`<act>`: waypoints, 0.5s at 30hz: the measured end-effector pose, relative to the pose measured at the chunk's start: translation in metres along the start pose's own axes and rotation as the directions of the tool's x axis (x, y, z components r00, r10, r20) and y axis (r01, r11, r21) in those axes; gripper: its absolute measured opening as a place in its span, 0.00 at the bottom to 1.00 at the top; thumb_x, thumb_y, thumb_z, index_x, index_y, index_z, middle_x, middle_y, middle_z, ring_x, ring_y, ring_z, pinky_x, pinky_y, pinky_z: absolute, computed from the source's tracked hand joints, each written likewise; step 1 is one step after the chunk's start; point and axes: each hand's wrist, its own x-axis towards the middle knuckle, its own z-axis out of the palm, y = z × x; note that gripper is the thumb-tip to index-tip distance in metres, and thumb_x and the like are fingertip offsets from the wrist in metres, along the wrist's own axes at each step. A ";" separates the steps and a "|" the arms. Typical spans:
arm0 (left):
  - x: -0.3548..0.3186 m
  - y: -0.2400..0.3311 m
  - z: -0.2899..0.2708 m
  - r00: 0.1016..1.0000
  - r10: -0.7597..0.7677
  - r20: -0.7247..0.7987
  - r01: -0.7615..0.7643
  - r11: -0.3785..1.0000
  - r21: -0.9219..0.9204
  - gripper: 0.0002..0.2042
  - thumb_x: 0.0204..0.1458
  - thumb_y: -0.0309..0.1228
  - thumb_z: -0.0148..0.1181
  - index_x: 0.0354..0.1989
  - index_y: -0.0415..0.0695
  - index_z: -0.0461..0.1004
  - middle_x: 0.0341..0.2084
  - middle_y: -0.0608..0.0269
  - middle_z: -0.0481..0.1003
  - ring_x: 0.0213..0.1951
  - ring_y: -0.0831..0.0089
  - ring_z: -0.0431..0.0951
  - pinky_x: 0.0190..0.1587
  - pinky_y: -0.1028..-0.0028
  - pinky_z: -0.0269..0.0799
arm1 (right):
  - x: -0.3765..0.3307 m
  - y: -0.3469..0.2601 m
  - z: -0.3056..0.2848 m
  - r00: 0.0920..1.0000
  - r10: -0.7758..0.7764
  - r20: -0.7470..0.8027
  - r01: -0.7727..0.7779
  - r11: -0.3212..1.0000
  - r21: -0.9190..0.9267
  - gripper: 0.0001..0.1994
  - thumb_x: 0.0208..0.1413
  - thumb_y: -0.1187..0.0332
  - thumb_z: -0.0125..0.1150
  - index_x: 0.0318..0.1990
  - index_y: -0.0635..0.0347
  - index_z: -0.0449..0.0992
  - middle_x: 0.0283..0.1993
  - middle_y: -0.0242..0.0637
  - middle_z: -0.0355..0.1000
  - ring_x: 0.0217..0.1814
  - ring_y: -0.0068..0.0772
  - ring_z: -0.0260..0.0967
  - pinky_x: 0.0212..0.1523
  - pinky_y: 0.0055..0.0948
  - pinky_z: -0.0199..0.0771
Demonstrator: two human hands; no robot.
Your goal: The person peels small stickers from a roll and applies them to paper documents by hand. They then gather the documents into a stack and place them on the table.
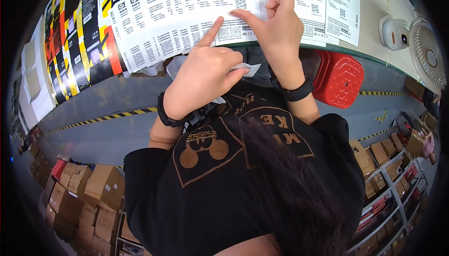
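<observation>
A row of overlapping white printed sheets lies along the table in front of me. My left hand has its index finger stretched out, the tip at the printed sheets. Its other fingers are curled, and a small whitish slip sticks out by its thumb. Over the right part of the row is my right hand, thumb extended flat across a sheet beside a printed square code. Its other fingers bend down at the sheet's right side, apart from the thumb, with no held thing visible between them.
Black, yellow and red printed packaging sheets cover the table's left end. A white fan stands at the right. Below the table edge is a red plastic stool. Cardboard boxes and a metal shelf rack stand behind me.
</observation>
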 end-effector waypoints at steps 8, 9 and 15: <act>-0.004 0.006 -0.005 1.000 0.009 0.002 -0.009 1.000 0.022 0.08 0.38 0.26 0.61 0.15 0.39 0.68 0.09 0.61 0.67 0.16 0.62 0.68 0.61 0.59 0.49 | 0.005 0.019 0.010 0.967 -0.203 -0.155 0.170 0.964 -0.206 0.12 0.48 0.64 0.59 0.33 0.59 0.62 0.30 0.35 0.63 0.28 0.34 0.65 0.29 0.28 0.65; -0.007 0.008 -0.008 1.000 0.001 0.004 -0.001 0.999 0.032 0.08 0.38 0.26 0.61 0.15 0.39 0.68 0.09 0.61 0.66 0.16 0.62 0.68 0.61 0.59 0.49 | 0.003 0.022 0.008 0.975 -0.172 -0.140 0.155 0.980 -0.127 0.12 0.49 0.63 0.57 0.36 0.58 0.64 0.34 0.36 0.64 0.34 0.36 0.66 0.34 0.30 0.66; -0.014 0.008 -0.011 0.999 0.014 -0.032 -0.013 0.999 0.046 0.08 0.39 0.26 0.61 0.15 0.39 0.68 0.08 0.63 0.65 0.14 0.64 0.66 0.61 0.58 0.48 | -0.004 -0.006 -0.015 0.816 -0.560 0.145 0.568 0.823 -0.018 0.18 0.53 0.64 0.51 0.51 0.54 0.63 0.52 0.39 0.63 0.55 0.38 0.60 0.59 0.40 0.49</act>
